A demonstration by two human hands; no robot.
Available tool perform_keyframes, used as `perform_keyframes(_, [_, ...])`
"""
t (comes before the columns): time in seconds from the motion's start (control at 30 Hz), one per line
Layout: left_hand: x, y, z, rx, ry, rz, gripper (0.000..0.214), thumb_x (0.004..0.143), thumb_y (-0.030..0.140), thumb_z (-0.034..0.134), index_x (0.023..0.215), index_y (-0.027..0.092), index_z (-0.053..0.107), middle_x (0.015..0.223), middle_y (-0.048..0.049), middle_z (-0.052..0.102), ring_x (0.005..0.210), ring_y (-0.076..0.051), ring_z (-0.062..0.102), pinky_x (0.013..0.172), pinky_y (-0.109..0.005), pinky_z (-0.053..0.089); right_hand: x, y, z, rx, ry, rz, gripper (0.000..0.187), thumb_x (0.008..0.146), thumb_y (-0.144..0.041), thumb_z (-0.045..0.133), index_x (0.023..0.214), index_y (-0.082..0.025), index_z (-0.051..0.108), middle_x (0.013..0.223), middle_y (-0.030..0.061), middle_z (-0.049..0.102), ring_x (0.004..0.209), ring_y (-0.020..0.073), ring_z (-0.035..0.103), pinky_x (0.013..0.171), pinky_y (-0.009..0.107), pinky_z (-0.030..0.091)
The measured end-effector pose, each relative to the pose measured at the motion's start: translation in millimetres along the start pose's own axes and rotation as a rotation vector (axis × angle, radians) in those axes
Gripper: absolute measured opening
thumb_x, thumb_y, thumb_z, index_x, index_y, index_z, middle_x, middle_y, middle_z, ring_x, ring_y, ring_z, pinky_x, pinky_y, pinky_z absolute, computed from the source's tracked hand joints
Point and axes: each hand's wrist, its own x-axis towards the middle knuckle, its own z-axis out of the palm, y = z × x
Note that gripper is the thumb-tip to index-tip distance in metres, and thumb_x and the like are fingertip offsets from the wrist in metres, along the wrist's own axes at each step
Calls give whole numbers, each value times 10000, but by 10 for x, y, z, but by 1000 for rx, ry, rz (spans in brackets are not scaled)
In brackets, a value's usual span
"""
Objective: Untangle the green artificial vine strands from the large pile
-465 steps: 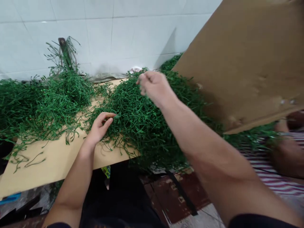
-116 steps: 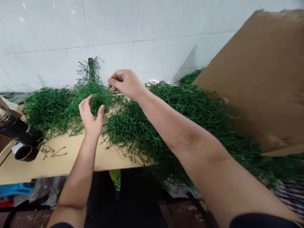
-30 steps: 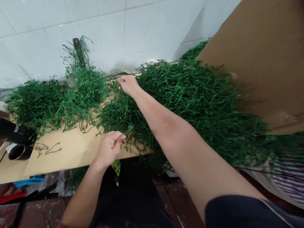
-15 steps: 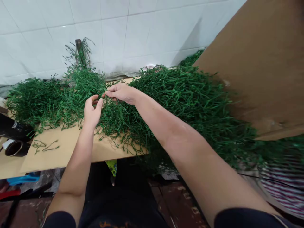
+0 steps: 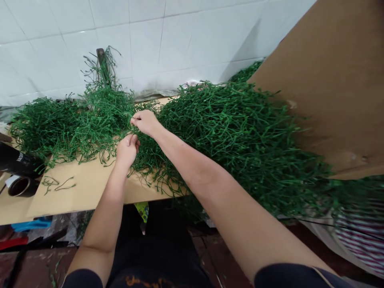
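My right hand (image 5: 146, 122) is closed in a pinch at the gap between two heaps of thin green stems with small bud-like tips. A green stem appears to be between its thumb and forefinger. Just below and to the left, my left hand (image 5: 127, 149) has its fingers curled together; what they hold is hidden. To the left of my hands lies the looser heap of stems (image 5: 102, 106). The larger, denser heap of stems (image 5: 228, 120) lies to the right, partly behind my right forearm.
Cardboard (image 5: 78, 188) covers the work surface, with a few loose stems (image 5: 64, 185) on it. At the left are a black cylinder (image 5: 15, 160) and a dark roll (image 5: 24, 187). An upright post (image 5: 102, 64) rises near the tiled wall. A large brown board (image 5: 336, 88) leans in at right.
My left hand has moved right and down, and its fingers have closed from a spread pose. My right hand has shifted slightly left and stays pinched.
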Motion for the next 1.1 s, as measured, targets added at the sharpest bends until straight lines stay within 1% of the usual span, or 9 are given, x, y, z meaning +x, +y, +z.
perform_keyframes(0.23, [-91, 86, -74, -11, -23, -70, 307, 887, 252, 383, 601, 195, 481, 349, 58, 420, 352, -101, 391, 461, -237, 313, 63, -113, 53, -172, -22, 28, 231, 821, -221, 501, 606, -147, 537, 585, -8, 377, 633, 103, 358, 648, 252, 276])
perform_keyframes(0.4, [-358, 53, -120, -83, -211, -156, 318, 869, 293, 398, 581, 179, 470, 339, 53, 455, 327, -75, 383, 432, -204, 305, 142, 179, -323, -204, 184, 187, 240, 858, -102, 362, 701, -122, 544, 634, 23, 405, 682, 125, 391, 698, 274, 303])
perform_keyframes(0.5, [-380, -48, -190, -84, -185, -184, 293, 846, 285, 427, 589, 166, 500, 392, 32, 506, 386, -81, 455, 479, -204, 371, 61, 278, -509, -95, 126, 157, 240, 854, -160, 432, 669, -118, 577, 600, 13, 452, 593, 106, 382, 644, 262, 328])
perform_keyframes(0.63, [-214, -77, -270, 96, -187, -39, 178, 785, 279, 538, 826, 137, 639, 802, -71, 691, 700, -146, 621, 664, -271, 477, -129, 133, -510, 214, -106, 75, 183, 839, -176, 488, 718, -120, 614, 585, -22, 467, 490, 57, 331, 506, 217, 297])
perform_keyframes(0.73, [-74, 0, -323, 244, -28, 71, 408, 729, 285, 623, 1102, 122, 595, 1159, -147, 607, 947, -215, 608, 802, -346, 483, -193, 0, -489, 392, -123, 80, 177, 852, -189, 496, 738, -127, 617, 537, -48, 388, 456, 41, 295, 446, 194, 254])
perform_keyframes(0.83, [52, 105, -312, 175, 126, 145, 506, 752, 290, 609, 1215, 108, 517, 1285, -170, 513, 1074, -232, 560, 849, -347, 475, -202, -79, -496, 517, -174, 93, 175, 865, -216, 504, 753, -134, 610, 486, -69, 303, 433, 42, 270, 420, 185, 252])
perform_keyframes(0.93, [175, 177, -179, 3, 60, 188, 426, 776, 281, 595, 1166, 119, 539, 1194, -134, 580, 1051, -197, 567, 846, -305, 464, -219, -143, -482, 666, -238, 119, 188, 887, -216, 480, 750, -134, 580, 468, -77, 297, 416, 40, 266, 411, 179, 255])
perform_keyframes(1.0, [227, 191, -71, -85, -69, 176, 281, 807, 276, 559, 1036, 116, 592, 955, -79, 651, 873, -152, 598, 777, -267, 461, -235, -166, -472, 727, -238, 143, 190, 893, -221, 473, 751, -133, 562, 470, -80, 307, 407, 36, 257, 407, 176, 249])
perform_keyframes(1.1, [213, 182, 8, -105, -176, 150, 195, 855, 252, 474, 791, 127, 610, 599, 13, 533, 582, -92, 487, 612, -217, 405, -232, -132, -488, 714, -207, 160, 192, 895, -238, 468, 767, -129, 561, 477, -78, 314, 407, 37, 259, 408, 177, 231])
